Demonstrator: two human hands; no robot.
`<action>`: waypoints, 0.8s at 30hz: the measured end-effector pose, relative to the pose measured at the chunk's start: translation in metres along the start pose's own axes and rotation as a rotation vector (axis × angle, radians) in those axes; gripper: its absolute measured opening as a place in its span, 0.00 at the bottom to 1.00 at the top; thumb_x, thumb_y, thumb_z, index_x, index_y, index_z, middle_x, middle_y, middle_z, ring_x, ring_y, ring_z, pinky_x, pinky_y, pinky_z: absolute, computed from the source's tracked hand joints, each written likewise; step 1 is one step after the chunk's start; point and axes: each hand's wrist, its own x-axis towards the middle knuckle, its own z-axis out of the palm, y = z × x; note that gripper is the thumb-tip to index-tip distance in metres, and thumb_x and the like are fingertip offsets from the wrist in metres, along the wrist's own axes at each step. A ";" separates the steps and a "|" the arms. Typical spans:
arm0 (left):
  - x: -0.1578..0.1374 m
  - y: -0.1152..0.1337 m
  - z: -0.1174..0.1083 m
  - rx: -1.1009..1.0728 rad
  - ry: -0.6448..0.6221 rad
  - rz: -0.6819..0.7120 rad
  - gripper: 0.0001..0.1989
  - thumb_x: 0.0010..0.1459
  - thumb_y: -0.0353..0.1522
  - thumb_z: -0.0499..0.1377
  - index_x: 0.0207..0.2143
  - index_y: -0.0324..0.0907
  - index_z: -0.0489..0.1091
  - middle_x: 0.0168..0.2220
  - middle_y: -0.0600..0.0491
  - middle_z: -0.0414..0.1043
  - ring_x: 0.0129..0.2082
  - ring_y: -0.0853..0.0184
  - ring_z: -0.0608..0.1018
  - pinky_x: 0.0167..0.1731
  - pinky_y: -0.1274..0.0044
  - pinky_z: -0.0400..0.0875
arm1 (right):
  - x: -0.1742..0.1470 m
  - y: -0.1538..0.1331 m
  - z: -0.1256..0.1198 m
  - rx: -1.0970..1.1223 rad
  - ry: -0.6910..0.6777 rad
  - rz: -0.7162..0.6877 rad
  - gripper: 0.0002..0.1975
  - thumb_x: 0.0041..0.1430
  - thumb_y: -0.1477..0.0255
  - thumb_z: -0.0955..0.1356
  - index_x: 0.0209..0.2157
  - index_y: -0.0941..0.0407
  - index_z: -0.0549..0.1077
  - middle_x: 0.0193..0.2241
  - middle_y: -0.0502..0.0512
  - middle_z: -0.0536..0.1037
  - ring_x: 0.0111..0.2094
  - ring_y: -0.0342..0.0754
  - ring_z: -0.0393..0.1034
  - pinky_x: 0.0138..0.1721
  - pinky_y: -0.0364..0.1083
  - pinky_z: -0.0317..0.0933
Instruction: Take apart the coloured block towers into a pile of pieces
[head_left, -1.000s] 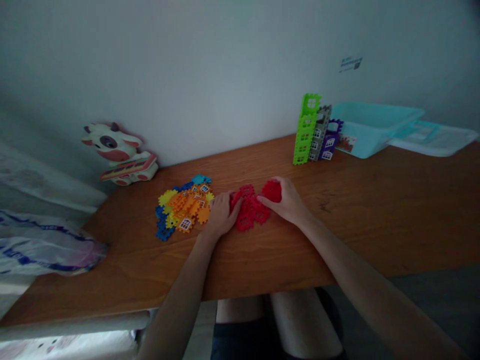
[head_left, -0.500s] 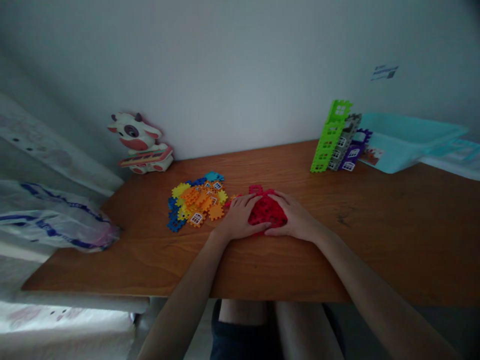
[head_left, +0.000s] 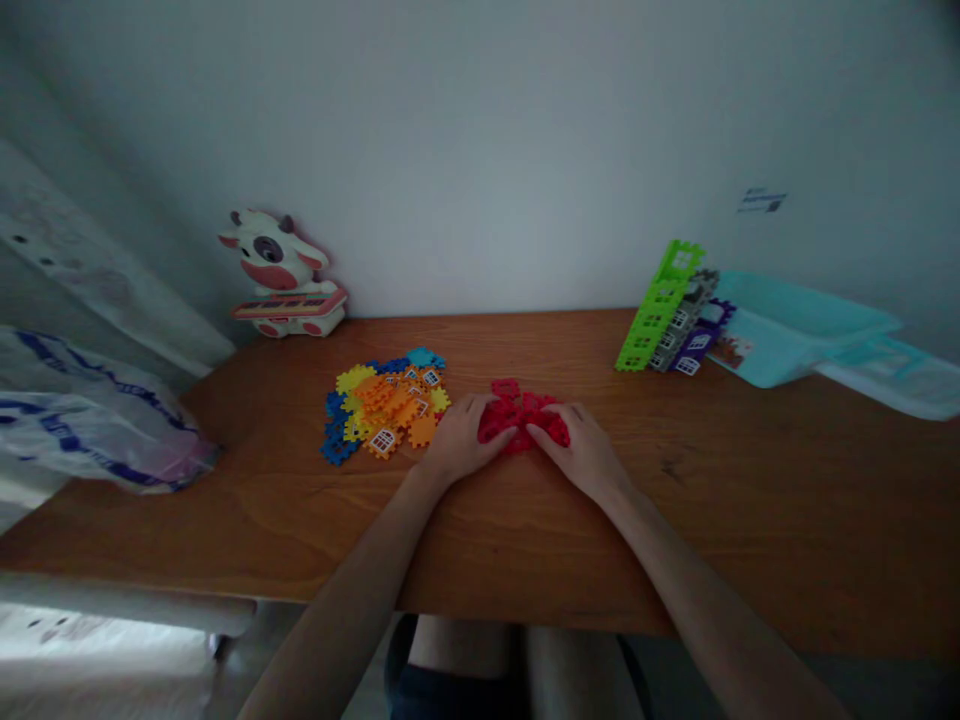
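A heap of red notched plastic building pieces [head_left: 516, 408] lies on the wooden table between my hands. My left hand [head_left: 459, 438] curls around the left side of the heap, its thumb against some red pieces. From the right, my right hand [head_left: 586, 448] closes on red pieces too, thumb in front and fingers behind. The two thumbs are slightly apart at the near side. My fingers hide parts of the pieces. Just left of my left hand is a pile of orange, yellow and blue pieces [head_left: 390, 400], some with white windows.
A cow toy with a keyboard [head_left: 289, 280] stands at the back left. A clear plastic bag [head_left: 97, 420] lies at the left edge. Leaning green, grey and purple joined pieces [head_left: 660, 305] stand beside a turquoise bin [head_left: 802, 330] and its pale lid [head_left: 900, 375], back right.
The red heap looks more spread apart, and my thumbs have moved from the near edge onto the pieces. The whole view has tilted slightly.
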 end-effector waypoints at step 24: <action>-0.007 0.031 0.007 -0.036 -0.085 0.212 0.30 0.57 0.45 0.62 0.59 0.47 0.62 0.60 0.43 0.64 0.54 0.53 0.75 0.48 0.64 0.76 | -0.014 -0.016 0.017 0.443 -0.138 0.060 0.21 0.68 0.53 0.57 0.55 0.51 0.57 0.55 0.65 0.67 0.59 0.57 0.65 0.60 0.62 0.59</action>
